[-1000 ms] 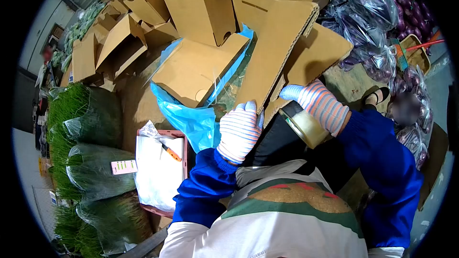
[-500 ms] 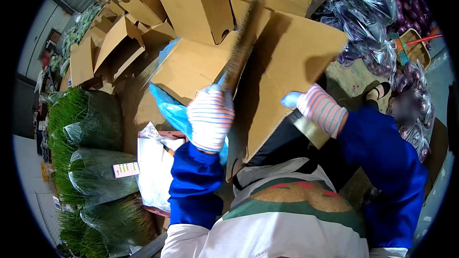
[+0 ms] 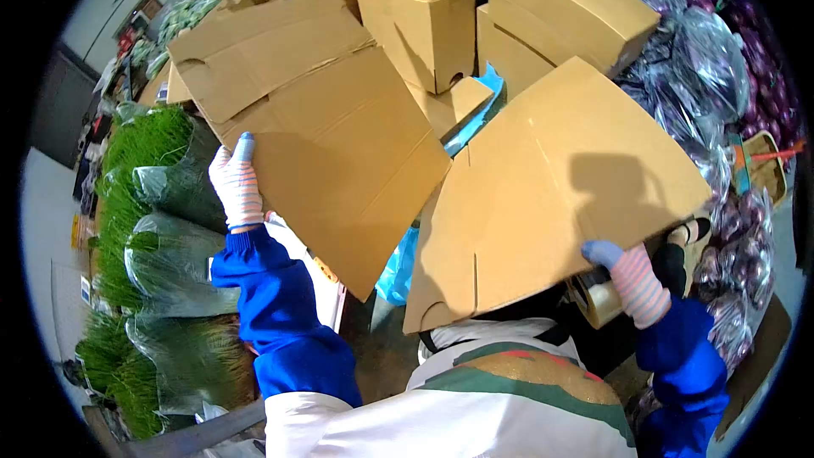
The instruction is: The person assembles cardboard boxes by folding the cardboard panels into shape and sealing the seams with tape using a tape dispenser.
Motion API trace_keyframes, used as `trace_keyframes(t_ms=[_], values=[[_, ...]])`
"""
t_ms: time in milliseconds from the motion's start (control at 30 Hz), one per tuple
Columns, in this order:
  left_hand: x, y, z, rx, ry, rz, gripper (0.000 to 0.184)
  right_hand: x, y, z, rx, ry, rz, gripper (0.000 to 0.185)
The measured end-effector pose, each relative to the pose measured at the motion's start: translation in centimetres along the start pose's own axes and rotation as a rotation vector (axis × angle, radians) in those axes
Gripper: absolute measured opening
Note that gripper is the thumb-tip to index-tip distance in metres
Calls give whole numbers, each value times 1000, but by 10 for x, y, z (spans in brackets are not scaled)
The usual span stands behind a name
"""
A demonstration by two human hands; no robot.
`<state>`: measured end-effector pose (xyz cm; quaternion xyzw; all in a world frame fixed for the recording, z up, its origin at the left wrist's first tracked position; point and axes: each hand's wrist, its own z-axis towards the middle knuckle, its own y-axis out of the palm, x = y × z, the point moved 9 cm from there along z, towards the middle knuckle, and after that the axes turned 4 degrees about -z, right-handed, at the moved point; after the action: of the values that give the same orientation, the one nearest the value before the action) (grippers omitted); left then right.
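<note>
My left hand [image 3: 236,187], in a striped glove, grips the left edge of a brown cardboard panel [image 3: 331,144], thumb on its face and the other fingers behind. A second cardboard panel [image 3: 551,195] slants in front of my body. My right hand [image 3: 632,280] pinches its lower right edge, thumb on top. The two panels meet near the middle; whether they are parts of one carton I cannot tell. A roll of clear tape [image 3: 599,298] shows right beside my right hand, partly under the panel; whether my fingers hold it too is hidden.
Cardboard boxes [image 3: 415,30] stand ahead, with blue plastic [image 3: 479,106] among them. Bundles of green stalks in clear plastic [image 3: 182,267] line the left. On the right lie clear bags of purple produce [image 3: 733,280] and a tray [image 3: 767,165]. A foot [image 3: 691,231] shows near my right hand.
My left hand has moved left, swinging the left panel from nearly edge-on to spread wide. My right hand has shifted slightly right and down with its panel. The view has also shifted.
</note>
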<state>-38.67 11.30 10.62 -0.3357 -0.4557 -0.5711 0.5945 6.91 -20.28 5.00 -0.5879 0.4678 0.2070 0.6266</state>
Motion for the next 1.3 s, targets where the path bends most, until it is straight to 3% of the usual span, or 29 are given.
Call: trace_keyframes(t_ms=[100, 233, 300, 367, 400, 433, 467, 500, 567, 633, 700, 767, 800, 900, 967, 1033, 1133, 1167, 1233, 1300], values=[[-45, -26, 21, 70, -6, 114, 15, -23, -17, -15, 127, 182, 314, 24], [-83, -11, 24, 163, -45, 87, 19, -30, -47, -52, 239, 188, 208, 21], [-139, -17, 32, 199, -146, 63, 23, -27, -54, -74, 269, 87, 72, 17], [-194, -21, 35, 195, -232, 230, 33, -20, -61, -93, 300, 35, -39, 16], [-247, -32, 46, 160, -273, 479, 43, -15, -65, -101, 311, 32, -81, 17], [-250, -4, 31, -23, -407, 620, 52, 1, -69, -111, 357, 117, 51, 22], [-234, 16, 16, -15, -328, 863, 59, 17, -73, -121, 402, 201, 184, 28], [-234, 37, 5, -88, -430, 1083, 69, 24, -76, -129, 413, 207, 182, 28], [-203, 100, -17, -257, -178, 1174, 72, 32, -87, -150, 555, 209, 373, 42], [-233, 167, -36, -605, -23, 768, 73, 30, -96, -161, 721, 247, 666, 51], [-205, 216, -61, -672, -270, 297, 63, 22, -105, -171, 868, 246, 893, 56], [-124, 265, -85, -892, -178, 151, 52, 21, -124, -191, 938, 242, 909, 48], [-99, 288, -92, -873, -154, -9, 40, 32, -144, -211, 979, 237, 893, 47], [-15, 338, -117, -997, -103, -88, 28, 33, -179, -249, 1083, 214, 858, 43], [28, 365, -142, -1072, 23, -146, 22, 26, -190, -257, 1109, 142, 804, 40], [84, 389, -190, -1204, 296, -61, 25, 21, -197, -255, 1096, 154, 753, 40], [125, 411, -290, -1525, 478, -186, 48, 21, -192, -213, 964, 156, 854, 41], [131, 415, -324, -1591, 560, -249, 57, 29, -198, -203, 971, 119, 752, 42], [126, 423, -381, -1625, 705, -67, 68, 52, -194, -171, 851, 203, 910, 38], [105, 435, -420, -1654, 872, 239, 65, 71, -193, -145, 730, 248, 917, 35]])
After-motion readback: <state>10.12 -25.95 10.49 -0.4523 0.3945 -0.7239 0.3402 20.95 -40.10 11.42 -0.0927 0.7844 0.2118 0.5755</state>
